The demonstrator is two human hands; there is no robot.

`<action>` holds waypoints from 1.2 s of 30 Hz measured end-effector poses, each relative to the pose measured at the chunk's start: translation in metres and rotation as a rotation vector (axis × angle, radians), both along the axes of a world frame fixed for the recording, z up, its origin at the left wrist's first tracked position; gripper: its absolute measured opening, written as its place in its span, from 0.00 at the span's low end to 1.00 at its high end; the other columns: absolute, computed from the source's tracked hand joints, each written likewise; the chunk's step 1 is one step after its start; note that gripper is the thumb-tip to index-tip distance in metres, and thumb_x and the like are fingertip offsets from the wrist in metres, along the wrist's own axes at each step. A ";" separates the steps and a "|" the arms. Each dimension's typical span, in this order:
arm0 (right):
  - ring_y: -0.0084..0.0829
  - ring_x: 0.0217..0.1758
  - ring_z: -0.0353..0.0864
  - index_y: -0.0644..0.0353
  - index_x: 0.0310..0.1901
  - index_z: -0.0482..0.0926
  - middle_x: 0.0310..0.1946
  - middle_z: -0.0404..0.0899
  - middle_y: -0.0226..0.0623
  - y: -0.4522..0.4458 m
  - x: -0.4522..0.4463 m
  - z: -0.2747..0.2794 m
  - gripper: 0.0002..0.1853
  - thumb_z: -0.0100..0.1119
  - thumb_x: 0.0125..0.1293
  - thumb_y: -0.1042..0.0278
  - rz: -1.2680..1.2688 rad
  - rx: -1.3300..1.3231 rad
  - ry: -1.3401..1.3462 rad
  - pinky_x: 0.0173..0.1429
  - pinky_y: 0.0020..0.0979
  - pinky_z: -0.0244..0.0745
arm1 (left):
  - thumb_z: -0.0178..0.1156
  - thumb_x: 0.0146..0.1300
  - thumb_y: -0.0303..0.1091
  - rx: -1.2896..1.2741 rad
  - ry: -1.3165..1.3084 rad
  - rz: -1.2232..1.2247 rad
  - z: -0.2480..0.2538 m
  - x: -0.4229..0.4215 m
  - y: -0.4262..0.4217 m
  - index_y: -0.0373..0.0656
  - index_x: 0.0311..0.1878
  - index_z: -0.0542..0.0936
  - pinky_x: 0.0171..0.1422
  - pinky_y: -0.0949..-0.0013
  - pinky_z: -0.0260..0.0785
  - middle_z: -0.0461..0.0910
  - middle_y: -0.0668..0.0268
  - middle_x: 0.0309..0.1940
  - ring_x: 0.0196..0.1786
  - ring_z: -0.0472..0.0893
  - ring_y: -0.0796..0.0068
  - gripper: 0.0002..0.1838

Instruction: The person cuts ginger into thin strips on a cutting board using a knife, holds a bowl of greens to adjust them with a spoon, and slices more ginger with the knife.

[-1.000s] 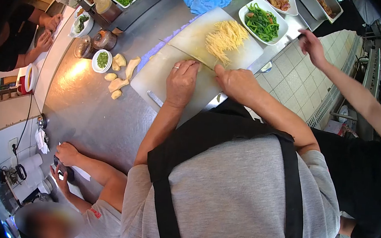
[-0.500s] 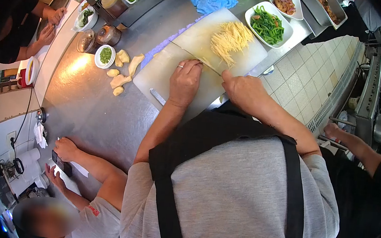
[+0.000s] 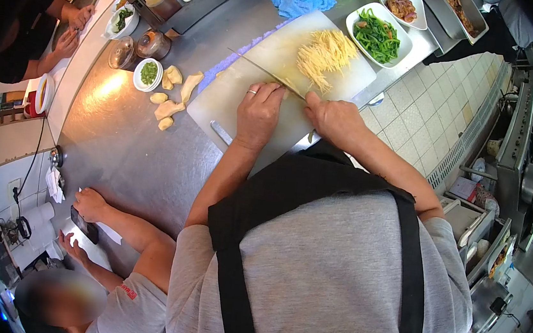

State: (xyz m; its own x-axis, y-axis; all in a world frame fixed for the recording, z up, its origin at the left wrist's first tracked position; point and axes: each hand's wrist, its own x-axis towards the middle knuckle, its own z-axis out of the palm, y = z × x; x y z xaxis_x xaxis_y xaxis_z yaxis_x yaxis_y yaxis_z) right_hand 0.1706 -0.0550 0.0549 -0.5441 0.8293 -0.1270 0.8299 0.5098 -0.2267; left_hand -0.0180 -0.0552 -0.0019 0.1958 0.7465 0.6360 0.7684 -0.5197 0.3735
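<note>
I record one change: the person who stood at the right, one arm reaching out, is gone from view, and the stove point(image 3: 514, 136) side shows more fully; I judge the cutting undisturbed by it. The right hand point(image 3: 335, 120) keeps its closed grip on the knife point(image 3: 262, 68), whose blade slants across the board point(image 3: 214, 105) toward the far left. The left hand point(image 3: 259, 111) remains with bent fingers at the blade's near side; whether they pin anything I cannot tell. The strips point(image 3: 326, 55) lie heaped on the board's far right part, with greens point(image 3: 376, 38) just beyond, limiting room there. A cloth point(image 3: 300, 1) sits at the far edge; pale pieces point(image 3: 168, 111) and a cup point(image 3: 149, 73) stand left. At near left, a co-worker's hand point(image 3: 89, 205) is beside a dark device point(image 3: 84, 226).
</note>
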 end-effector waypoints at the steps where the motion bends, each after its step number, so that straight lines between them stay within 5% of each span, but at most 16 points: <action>1: 0.49 0.23 0.81 0.59 0.40 0.65 0.18 0.78 0.45 0.001 0.000 0.006 0.11 0.51 0.69 0.61 0.007 -0.007 0.002 0.26 0.47 0.75 | 0.61 0.49 0.24 -0.004 0.008 -0.003 -0.001 0.000 0.000 0.40 0.35 0.82 0.48 0.68 0.74 0.82 0.65 0.38 0.43 0.80 0.64 0.08; 36: 0.47 0.23 0.82 0.60 0.38 0.67 0.18 0.79 0.45 -0.014 0.000 0.021 0.10 0.50 0.68 0.62 0.011 -0.023 -0.025 0.26 0.47 0.75 | 0.62 0.50 0.24 -0.005 0.026 -0.001 -0.002 -0.004 -0.002 0.41 0.36 0.82 0.49 0.68 0.73 0.80 0.66 0.38 0.44 0.79 0.65 0.09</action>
State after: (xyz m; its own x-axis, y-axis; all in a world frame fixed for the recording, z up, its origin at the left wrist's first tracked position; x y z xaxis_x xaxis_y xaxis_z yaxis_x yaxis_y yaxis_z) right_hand 0.1701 -0.0689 0.0763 -0.5497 0.8200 -0.1595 0.8298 0.5140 -0.2172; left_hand -0.0218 -0.0575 -0.0035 0.2126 0.7496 0.6268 0.7774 -0.5184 0.3563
